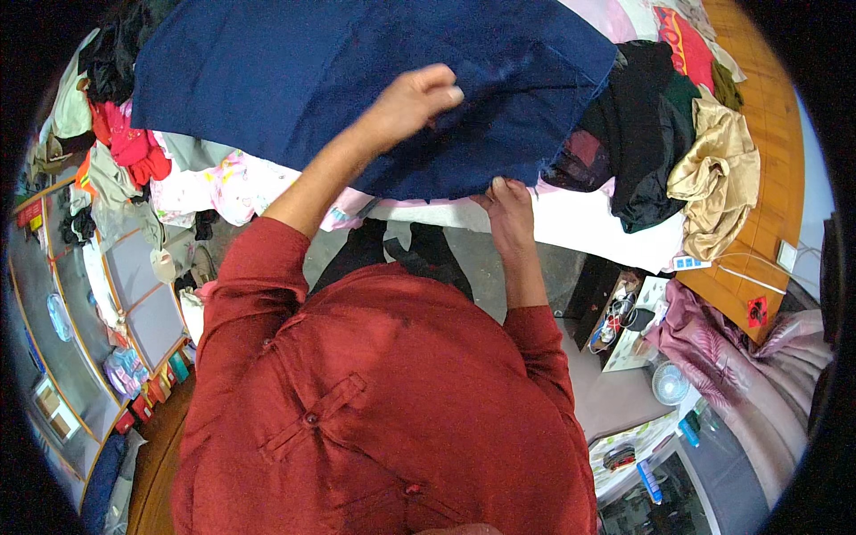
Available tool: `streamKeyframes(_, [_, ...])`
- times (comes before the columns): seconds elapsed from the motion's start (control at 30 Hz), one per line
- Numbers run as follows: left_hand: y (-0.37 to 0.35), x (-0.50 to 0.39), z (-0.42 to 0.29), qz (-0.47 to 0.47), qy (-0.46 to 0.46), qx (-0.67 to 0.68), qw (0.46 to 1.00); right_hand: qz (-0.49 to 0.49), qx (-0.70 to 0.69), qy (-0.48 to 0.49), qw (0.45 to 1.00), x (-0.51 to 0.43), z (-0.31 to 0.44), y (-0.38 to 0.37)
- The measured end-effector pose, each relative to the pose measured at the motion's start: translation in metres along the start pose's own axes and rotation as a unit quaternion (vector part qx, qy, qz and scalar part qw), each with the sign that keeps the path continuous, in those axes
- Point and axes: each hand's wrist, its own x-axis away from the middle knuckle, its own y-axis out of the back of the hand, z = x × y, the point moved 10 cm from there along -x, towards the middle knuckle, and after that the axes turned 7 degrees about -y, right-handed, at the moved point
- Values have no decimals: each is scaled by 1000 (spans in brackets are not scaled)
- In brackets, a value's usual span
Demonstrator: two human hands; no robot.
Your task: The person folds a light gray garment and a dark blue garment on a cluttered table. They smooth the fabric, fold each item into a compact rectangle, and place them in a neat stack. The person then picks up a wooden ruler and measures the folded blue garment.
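A wide navy blue cloth (281,73) lies spread in front of me, its right side creased and its edge frayed in places. At its near edge, my right hand (511,214) pinches the fabric between thumb and fingers. Over the middle of the cloth is my left hand (418,100), slightly blurred, with the thumb and fingers curled close together. Whether it holds something thin, such as a thread, cannot be made out. Beneath the cloth, a white and pink printed sheet (247,180) shows along the near edge.
Black garments (642,134) and a shiny gold cloth (715,174) lie to the right. A power strip (690,263) with a cable sits by the wooden surface (769,200). Red clothes (130,144) are heaped on the left. A small fan (671,382) stands lower right.
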Motion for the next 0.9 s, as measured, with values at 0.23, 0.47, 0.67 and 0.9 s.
streamKeyframes(0.23, [-53, 16, 20, 69, 37, -34, 996, -20, 4, 3, 1000, -7, 16, -31])
streamKeyframes(0.47, [-60, 20, 9, 126, -4, -95, 988, -64, 72, -4, 995, -7, 21, -41])
streamKeyframes(0.67, [-54, 19, 25, 100, 58, -80, 990, -45, 138, 18, 989, -15, 20, -39])
streamKeyframes(0.9, [-55, 29, 45, 90, 158, 97, 979, -26, 161, 17, 986, -15, 20, -42])
